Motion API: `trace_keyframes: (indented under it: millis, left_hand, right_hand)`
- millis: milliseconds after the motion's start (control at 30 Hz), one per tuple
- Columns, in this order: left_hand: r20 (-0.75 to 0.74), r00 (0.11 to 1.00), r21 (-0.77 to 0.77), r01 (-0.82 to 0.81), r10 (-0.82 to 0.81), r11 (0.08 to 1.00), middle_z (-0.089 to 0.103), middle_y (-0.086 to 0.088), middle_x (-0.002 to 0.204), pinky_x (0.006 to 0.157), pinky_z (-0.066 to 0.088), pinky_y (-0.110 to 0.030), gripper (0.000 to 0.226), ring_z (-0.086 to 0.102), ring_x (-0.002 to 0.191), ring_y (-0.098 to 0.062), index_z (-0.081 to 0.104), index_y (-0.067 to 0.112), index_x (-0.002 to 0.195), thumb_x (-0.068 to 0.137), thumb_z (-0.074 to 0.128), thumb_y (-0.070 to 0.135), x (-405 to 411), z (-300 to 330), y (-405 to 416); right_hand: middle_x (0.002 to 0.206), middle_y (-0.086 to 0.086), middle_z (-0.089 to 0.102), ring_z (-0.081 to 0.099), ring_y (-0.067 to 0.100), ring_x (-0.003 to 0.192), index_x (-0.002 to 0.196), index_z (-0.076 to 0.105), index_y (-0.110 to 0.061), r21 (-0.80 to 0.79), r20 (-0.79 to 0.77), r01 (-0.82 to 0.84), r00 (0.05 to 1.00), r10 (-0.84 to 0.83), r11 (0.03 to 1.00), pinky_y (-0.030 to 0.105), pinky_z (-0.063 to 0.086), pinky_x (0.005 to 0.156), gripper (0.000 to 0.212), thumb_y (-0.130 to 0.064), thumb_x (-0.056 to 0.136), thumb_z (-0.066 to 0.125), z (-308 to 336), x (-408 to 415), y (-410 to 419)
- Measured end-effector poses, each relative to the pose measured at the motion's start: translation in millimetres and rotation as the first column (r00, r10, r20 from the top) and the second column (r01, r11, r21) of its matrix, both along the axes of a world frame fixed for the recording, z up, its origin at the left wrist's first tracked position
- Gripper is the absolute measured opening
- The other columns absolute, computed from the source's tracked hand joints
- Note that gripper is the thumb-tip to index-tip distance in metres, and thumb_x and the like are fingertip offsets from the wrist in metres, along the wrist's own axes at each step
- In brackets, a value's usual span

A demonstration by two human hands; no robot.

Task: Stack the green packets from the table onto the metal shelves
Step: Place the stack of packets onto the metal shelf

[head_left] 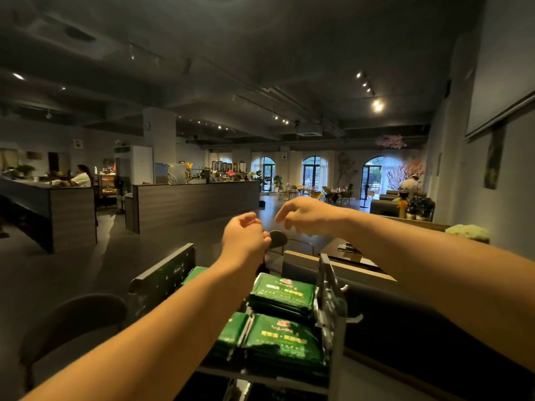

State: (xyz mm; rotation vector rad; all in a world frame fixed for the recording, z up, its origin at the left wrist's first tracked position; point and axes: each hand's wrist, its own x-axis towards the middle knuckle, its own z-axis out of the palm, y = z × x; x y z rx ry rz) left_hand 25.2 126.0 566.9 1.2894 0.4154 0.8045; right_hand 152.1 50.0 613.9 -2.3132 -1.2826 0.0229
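Both my arms reach forward above the metal shelves (328, 287). My left hand (244, 237) hangs in the air with its fingers loosely curled and holds nothing. My right hand (307, 214) is beside it, a little higher, fingers drooping downward and empty. Below my forearms, stacks of green packets (282, 290) with yellow print lie on the shelf, with another stack (282, 338) nearer me. A further packet (233, 328) lies to the left of that one. More packets (348, 248) lie on a dark table at the right.
A dark round chair (72, 322) stands at lower left, another chair (279, 240) beyond the shelf. Long wooden counters (197, 202) cross the room at the left and centre. A low dark partition (405, 311) runs along the right. People sit far off.
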Motion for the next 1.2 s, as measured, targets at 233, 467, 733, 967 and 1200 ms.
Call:
trace_keyframes:
  millis: [233,467,733,967,1200]
  left_hand:
    - [0.252,0.966,0.535,-0.189,0.059,0.824,0.062,0.008,0.097,0.088,0.053,-0.042,0.028,0.06,0.094,-0.012,0.054,0.028,0.101,0.088,0.049,0.005,3,19,-63]
    - [0.241,0.918,0.621,0.102,-0.314,0.777,0.06,0.011,0.089,0.076,0.054,-0.03,0.034,0.059,0.085,-0.003,0.053,0.029,0.097,0.089,0.048,-0.004,21,-5,-183]
    - [-0.128,0.947,0.602,0.309,-0.293,0.736,0.061,0.012,0.092,0.083,0.055,-0.036,0.025,0.061,0.086,-0.01,0.058,0.023,0.105,0.09,0.05,0.004,76,-165,-222]
    - [-0.502,0.833,0.493,0.498,-0.235,0.713,0.065,0.006,0.097,0.084,0.054,-0.035,0.02,0.061,0.088,-0.013,0.059,0.026,0.099,0.093,0.05,0.009,84,-343,-228]
    - [-0.835,0.545,0.328,0.597,-0.07,0.733,0.061,-0.001,0.112,0.086,0.043,-0.026,0.022,0.057,0.098,-0.017,0.056,0.016,0.114,0.092,0.056,0.012,62,-470,-237]
  right_hand:
    - [0.091,0.003,0.063,0.058,0.02,0.088,0.095,0.063,-0.016,0.477,0.14,0.171,0.954,-0.267,0.862,0.039,0.051,0.077,0.024,-0.028,0.099,0.042,-10,-16,-103]
    - [0.083,0.003,0.061,0.055,0.014,0.077,0.089,0.061,-0.017,0.615,-0.09,0.345,0.924,-0.371,0.709,0.031,0.045,0.066,0.024,-0.029,0.101,0.043,-68,-31,-209]
    - [0.07,-0.003,0.056,0.051,0.009,0.063,0.081,0.061,-0.026,0.487,-0.35,0.609,0.793,-0.499,0.626,0.025,0.038,0.057,0.026,-0.035,0.101,0.046,-208,-30,-285]
    - [0.068,0.0,0.051,0.047,0.013,0.061,0.084,0.063,-0.016,0.224,-0.658,0.825,0.521,-0.543,0.519,0.029,0.04,0.058,0.025,-0.03,0.1,0.049,-362,-42,-316]
    - [0.091,-0.001,0.065,0.059,0.018,0.084,0.097,0.067,-0.014,-0.135,-0.727,0.874,0.233,-0.645,0.468,0.039,0.05,0.082,0.014,-0.025,0.094,0.058,-495,-46,-322]
